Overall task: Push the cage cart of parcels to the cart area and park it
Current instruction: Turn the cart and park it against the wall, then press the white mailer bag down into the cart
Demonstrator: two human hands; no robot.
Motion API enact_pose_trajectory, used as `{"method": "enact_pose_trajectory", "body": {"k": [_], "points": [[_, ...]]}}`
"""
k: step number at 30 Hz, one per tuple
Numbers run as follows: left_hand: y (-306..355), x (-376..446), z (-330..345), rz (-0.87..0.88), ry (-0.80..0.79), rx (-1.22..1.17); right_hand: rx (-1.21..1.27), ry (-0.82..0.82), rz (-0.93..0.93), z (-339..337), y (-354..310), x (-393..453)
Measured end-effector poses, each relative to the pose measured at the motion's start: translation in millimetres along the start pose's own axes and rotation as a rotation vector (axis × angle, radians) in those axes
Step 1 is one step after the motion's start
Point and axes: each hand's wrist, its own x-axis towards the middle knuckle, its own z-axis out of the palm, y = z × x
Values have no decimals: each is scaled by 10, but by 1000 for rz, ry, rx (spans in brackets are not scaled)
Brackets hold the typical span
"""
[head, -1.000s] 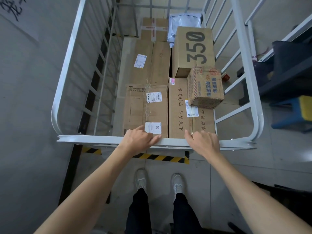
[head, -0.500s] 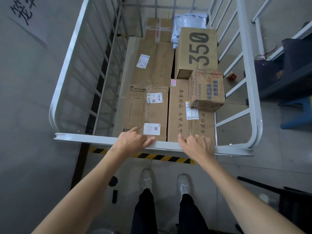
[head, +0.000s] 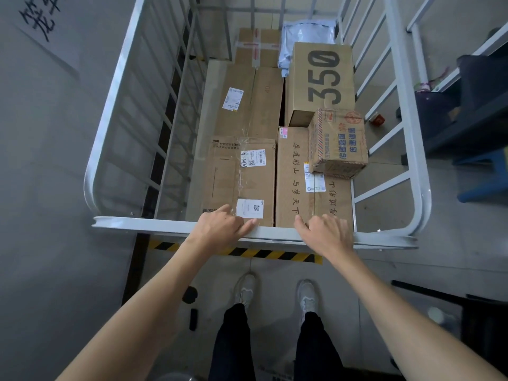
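Looks like left hand [head: 222,229] and right hand [head: 325,233] both grip the cage cart [head: 165,224] near rail, cart at 12 o'clock. The wall [head: 41,188] sits tight at 9 o'clock, so any drift probably scrapes it.

Grey wall [head: 41,160] left of yellow-black floor stripe [head: 261,253]; blue stool [head: 483,174] and dark shelf [head: 481,105] right of it.

White painted-metal cage cart [head: 176,224], matt cardboard parcels [head: 247,105]
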Motion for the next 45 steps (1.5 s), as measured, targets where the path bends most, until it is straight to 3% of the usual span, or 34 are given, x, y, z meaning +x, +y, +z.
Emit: {"method": "enact_pose_trajectory", "body": {"k": [21, 30, 38, 45], "points": [[-428, -374, 62, -51, -12, 36, 23, -4, -23, 139, -563, -243], [-480, -367, -53, -32, -84, -23, 132, -145, -90, -33, -555, -137], [-245, -53, -451, -35, 162, -103, 211, -31, -119, -409, -411, 121], [47, 259, -789, 19, 279, -60, 302, 2, -28, -785, -148, 131]]}}
